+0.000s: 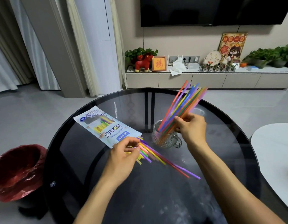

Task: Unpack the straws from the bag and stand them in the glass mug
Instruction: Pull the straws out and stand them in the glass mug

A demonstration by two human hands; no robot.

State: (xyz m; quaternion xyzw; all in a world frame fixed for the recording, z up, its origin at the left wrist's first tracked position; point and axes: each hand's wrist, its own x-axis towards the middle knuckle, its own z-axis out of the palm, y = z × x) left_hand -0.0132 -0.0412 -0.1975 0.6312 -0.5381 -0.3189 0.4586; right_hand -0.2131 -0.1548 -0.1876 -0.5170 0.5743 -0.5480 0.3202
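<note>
A white-and-blue straw bag (106, 126) lies flat on the round glass table (156, 191), its open end toward me. Several coloured straws (157, 155) stick out of that end and fan across the glass to the right. My left hand (123, 155) pinches the straws at the bag's mouth. A textured glass mug (166, 139) stands right of the bag. A bundle of straws (183, 105) leans up and to the right from inside it. My right hand (191, 126) grips that bundle just above the mug's rim.
A bin with a red liner (18, 172) stands on the floor left of the table. A white table edge (276, 159) shows at the right. A low cabinet (204, 78) with ornaments and plants runs along the far wall under a television.
</note>
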